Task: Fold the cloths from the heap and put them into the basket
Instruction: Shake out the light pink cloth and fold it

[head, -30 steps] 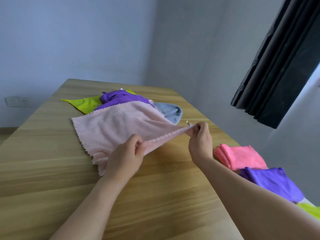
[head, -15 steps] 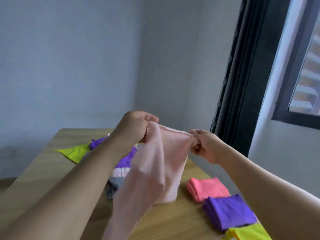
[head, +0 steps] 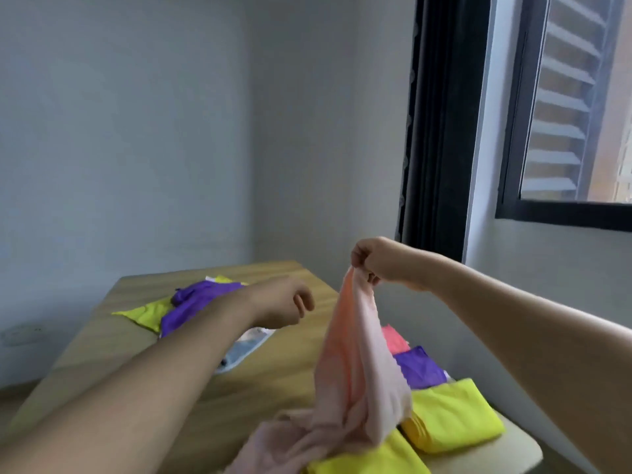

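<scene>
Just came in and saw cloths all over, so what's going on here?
A person is folding cloths at a wooden table. Their right hand pinches the top of a pale pink cloth and holds it up, its lower end trailing down over the folded yellow cloths. The left hand hangs open above the table, holding nothing. A heap of unfolded cloths waits behind. No basket is clearly visible.

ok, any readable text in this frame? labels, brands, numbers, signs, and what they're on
None readable.
Pink cloth held by the right hand: no tag or print showing.
Folded yellow cloth, purple cloth and the heap on the table: plain, no lettering.
Wall socket at the left edge: too blurred to tell any marking.
</scene>
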The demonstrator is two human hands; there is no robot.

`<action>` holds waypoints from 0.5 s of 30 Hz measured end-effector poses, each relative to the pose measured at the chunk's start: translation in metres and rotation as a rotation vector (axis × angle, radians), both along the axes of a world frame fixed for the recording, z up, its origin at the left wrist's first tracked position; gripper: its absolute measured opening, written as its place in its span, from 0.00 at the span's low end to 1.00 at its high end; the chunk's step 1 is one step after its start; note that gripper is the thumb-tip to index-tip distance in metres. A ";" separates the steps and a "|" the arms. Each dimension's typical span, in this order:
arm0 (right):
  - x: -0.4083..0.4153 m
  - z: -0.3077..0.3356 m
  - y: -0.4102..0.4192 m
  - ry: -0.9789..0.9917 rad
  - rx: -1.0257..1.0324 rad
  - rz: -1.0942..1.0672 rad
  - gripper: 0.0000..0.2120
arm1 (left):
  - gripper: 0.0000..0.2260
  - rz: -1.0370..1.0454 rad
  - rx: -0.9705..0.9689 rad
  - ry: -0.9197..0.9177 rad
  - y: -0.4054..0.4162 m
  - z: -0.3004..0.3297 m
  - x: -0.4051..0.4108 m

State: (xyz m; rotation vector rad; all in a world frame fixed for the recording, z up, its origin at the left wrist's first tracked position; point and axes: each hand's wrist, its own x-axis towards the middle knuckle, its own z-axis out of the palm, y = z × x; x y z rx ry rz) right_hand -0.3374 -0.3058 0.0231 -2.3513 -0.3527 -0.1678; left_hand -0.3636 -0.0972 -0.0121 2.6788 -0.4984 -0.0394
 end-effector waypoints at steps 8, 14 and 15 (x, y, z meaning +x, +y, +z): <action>-0.029 -0.028 -0.010 0.025 -0.211 0.021 0.18 | 0.16 0.204 0.009 0.363 -0.017 -0.118 0.002; -0.029 -0.018 -0.019 0.003 -0.208 -0.006 0.18 | 0.37 0.136 -0.378 0.258 -0.040 -0.144 0.021; -0.029 -0.015 -0.021 -0.005 -0.210 -0.012 0.17 | 0.35 0.106 -0.421 0.233 -0.047 -0.144 0.027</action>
